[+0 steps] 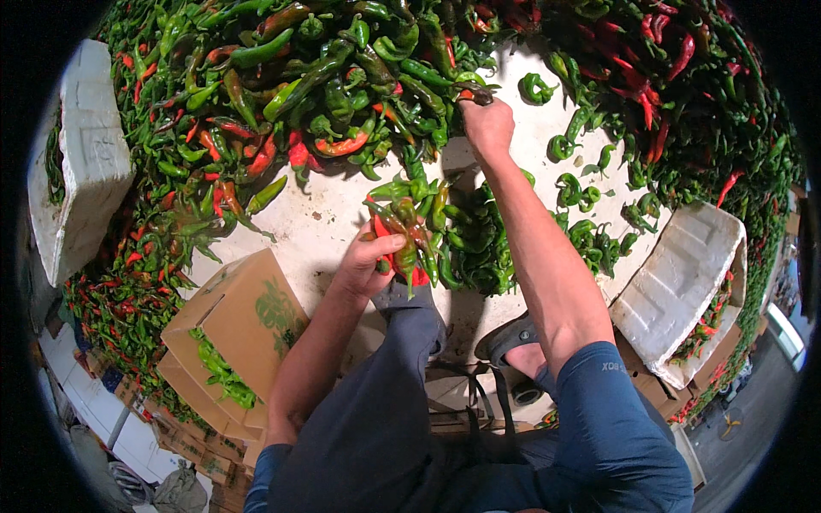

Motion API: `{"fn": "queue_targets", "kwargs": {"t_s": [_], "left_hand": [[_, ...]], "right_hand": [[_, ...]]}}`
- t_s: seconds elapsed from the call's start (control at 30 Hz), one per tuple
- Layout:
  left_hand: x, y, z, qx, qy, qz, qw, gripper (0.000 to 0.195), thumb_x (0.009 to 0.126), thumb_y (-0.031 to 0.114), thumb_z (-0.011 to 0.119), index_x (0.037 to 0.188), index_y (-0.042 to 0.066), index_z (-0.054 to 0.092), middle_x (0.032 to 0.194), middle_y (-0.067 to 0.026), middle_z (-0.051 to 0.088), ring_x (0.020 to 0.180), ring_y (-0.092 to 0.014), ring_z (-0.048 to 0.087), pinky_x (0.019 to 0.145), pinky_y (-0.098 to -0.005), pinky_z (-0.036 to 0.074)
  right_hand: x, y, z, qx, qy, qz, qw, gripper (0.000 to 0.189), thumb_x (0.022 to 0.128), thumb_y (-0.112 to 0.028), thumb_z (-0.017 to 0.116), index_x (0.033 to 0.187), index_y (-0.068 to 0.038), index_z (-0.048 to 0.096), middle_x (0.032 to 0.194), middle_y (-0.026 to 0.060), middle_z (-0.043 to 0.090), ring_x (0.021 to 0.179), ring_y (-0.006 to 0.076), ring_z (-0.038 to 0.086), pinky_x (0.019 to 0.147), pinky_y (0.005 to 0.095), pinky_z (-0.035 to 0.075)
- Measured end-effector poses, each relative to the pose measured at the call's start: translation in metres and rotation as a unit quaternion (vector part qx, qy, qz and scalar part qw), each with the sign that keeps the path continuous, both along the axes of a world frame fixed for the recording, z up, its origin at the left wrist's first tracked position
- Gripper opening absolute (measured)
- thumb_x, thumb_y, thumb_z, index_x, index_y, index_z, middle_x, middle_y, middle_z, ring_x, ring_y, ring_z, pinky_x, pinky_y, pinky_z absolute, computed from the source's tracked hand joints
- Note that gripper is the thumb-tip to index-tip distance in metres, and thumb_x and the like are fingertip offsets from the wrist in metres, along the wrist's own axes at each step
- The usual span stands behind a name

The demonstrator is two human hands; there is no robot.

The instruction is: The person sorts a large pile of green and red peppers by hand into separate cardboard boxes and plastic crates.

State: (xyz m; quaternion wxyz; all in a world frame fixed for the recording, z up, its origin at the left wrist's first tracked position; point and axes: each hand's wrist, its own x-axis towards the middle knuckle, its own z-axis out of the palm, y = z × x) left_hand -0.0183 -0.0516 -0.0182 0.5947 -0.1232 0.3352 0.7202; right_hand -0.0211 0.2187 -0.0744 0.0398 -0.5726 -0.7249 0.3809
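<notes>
My left hand [371,261] grips a bunch of chili peppers [405,234], some green, some red and some brownish, with the thumb pressed across them. Farther forward, my right hand [490,125] is closed on a dark pepper with a red-orange part [473,95], mostly covered by the fingers. That hand is at the right edge of a large heap of green and red peppers [333,77]. Between my arms, a patch of curled green peppers [478,240] lies on the pale floor [301,211], partly hidden by my right forearm.
A cardboard box [231,308] with green peppers stands at the left. White foam boxes sit at the far left [93,160] and right [680,276]. More red and green peppers [648,77] are heaped at the right. My shod feet [507,340] rest close below the curled peppers.
</notes>
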Motion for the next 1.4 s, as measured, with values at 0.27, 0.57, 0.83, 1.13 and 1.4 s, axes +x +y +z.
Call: {"fn": "queue_targets", "kwargs": {"t_s": [0.27, 0.57, 0.83, 1.13, 1.4], "left_hand": [[0.007, 0.002, -0.01, 0.004, -0.005, -0.026, 1.0, 0.062, 0.084, 0.007, 0.063, 0.142, 0.004, 0.042, 0.124, -0.0134, 0.06, 0.115, -0.033, 0.061, 0.102, -0.0491, 0.047], [0.011, 0.0, -0.013, -0.007, -0.01, -0.012, 1.0, 0.059, 0.085, 0.006, 0.061, 0.141, 0.004, 0.043, 0.125, -0.0137, 0.059, 0.115, -0.032, 0.061, 0.101, -0.0494, 0.048], [0.012, 0.007, -0.011, 0.006, -0.008, -0.023, 1.0, 0.055, 0.086, 0.003, 0.057, 0.14, 0.003, 0.044, 0.124, -0.0145, 0.06, 0.114, -0.031, 0.061, 0.102, -0.0488, 0.048], [0.01, 0.006, -0.009, 0.01, 0.017, -0.01, 1.0, 0.05, 0.088, 0.005, 0.057, 0.137, 0.002, 0.046, 0.123, -0.0135, 0.061, 0.114, -0.03, 0.061, 0.102, -0.0459, 0.048], [-0.006, -0.012, -0.019, 0.018, 0.013, 0.046, 0.999, 0.041, 0.094, 0.006, 0.053, 0.134, -0.002, 0.051, 0.124, -0.0146, 0.063, 0.115, -0.028, 0.062, 0.103, -0.0445, 0.048]], "right_hand": [[-0.005, 0.006, -0.009, 0.022, 0.033, -0.05, 0.998, 0.042, 0.074, -0.032, 0.077, 0.092, 0.006, 0.071, 0.08, 0.0199, 0.072, 0.074, 0.0292, 0.07, 0.071, 0.0394, 0.053], [0.071, 0.001, 0.005, -0.217, 0.253, -0.159, 0.929, 0.021, 0.079, -0.013, 0.071, 0.09, 0.004, 0.071, 0.075, 0.0027, 0.066, 0.063, 0.012, 0.057, 0.06, 0.0288, 0.048], [0.02, 0.007, 0.004, 0.024, 0.078, 0.024, 0.996, 0.031, 0.076, -0.026, 0.073, 0.09, 0.003, 0.073, 0.082, 0.0233, 0.071, 0.078, 0.0363, 0.071, 0.075, 0.0429, 0.055], [0.018, -0.006, -0.005, -0.011, 0.085, 0.022, 0.996, 0.041, 0.073, -0.024, 0.074, 0.096, 0.009, 0.066, 0.089, 0.0301, 0.069, 0.088, 0.041, 0.069, 0.082, 0.0455, 0.053], [0.018, 0.0, 0.007, 0.067, 0.057, 0.036, 0.995, 0.046, 0.075, -0.024, 0.072, 0.105, 0.008, 0.058, 0.092, 0.0271, 0.07, 0.087, 0.0395, 0.07, 0.08, 0.0433, 0.055]]}}
